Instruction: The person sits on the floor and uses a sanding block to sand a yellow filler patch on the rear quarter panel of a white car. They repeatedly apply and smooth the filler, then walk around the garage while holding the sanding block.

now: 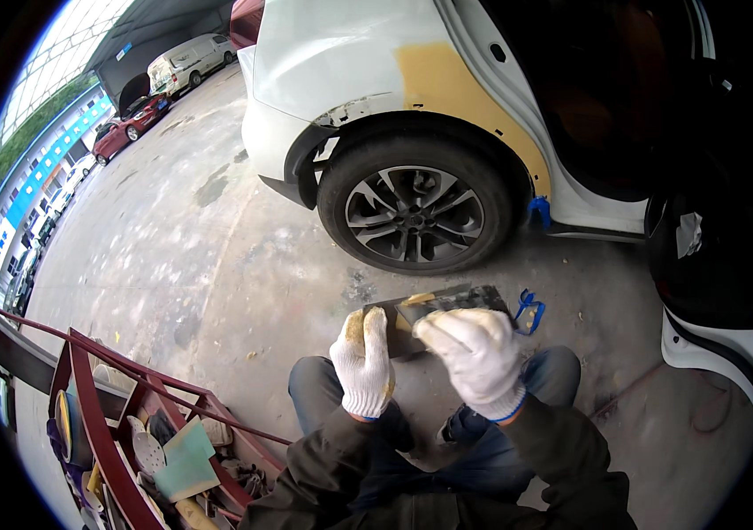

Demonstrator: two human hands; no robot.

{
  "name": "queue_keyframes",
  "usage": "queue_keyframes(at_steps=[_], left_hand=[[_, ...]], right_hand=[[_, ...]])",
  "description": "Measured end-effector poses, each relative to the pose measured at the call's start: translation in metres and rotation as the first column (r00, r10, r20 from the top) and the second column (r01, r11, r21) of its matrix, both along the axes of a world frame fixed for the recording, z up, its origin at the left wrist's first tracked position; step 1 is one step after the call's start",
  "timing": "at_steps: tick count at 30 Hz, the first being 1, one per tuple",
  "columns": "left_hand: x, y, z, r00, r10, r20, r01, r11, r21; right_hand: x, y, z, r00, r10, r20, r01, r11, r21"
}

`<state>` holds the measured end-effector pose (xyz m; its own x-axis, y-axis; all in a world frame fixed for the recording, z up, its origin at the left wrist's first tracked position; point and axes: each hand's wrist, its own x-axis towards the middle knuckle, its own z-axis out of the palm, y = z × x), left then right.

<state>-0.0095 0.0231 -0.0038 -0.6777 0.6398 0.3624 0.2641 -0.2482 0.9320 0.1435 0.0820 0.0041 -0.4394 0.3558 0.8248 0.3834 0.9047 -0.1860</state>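
A dark board point(488, 298), yellow paste point(418, 299) on top, near the wheel point(414, 215).
The left hand point(364, 364), closed, pinches its nine o'clock end; the right hand point(478, 360) curls over it, its hold I can't tell. From the board, the wheel stands at twelve, a rack point(112, 433) at eight.

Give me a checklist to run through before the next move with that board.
1. Both hands gloved: ok; left hand and right hand wear white knit gloves.
2. Dark board gripped: ok, the left hand pinches its edge.
3. Right hand's grip on a spreader: cannot tell, the glove hides it.
4. Tan filler patch smooth: cannot tell at this distance.
5. Rear door open, away from the patch: ok.
6. Floor free of scraps: not ok, a crumpled blue strip lies there.
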Motion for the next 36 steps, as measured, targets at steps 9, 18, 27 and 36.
queue_keyframes(at_steps=[9,18,27,36], left_hand=[[0.001,-0.009,0.007,1.0,-0.017,-0.019,0.018,0.997,0.077],[-0.013,-0.016,0.0,0.961,-0.234,-0.149,0.204,0.96,-0.193],[-0.015,-0.011,0.004,0.995,-0.104,0.007,0.104,0.986,-0.129],[-0.005,-0.006,0.002,0.999,-0.02,-0.027,0.019,0.999,-0.031]], right_hand=[[-0.004,-0.01,-0.001,1.0,0.017,-0.008,-0.016,0.99,0.137],[0.032,0.021,0.025,0.804,0.317,-0.503,-0.595,0.463,-0.657],[0.029,0.025,0.017,1.0,-0.004,0.009,0.005,0.999,-0.049],[0.004,-0.013,-0.009,0.999,0.025,-0.045,-0.026,0.999,-0.027]])
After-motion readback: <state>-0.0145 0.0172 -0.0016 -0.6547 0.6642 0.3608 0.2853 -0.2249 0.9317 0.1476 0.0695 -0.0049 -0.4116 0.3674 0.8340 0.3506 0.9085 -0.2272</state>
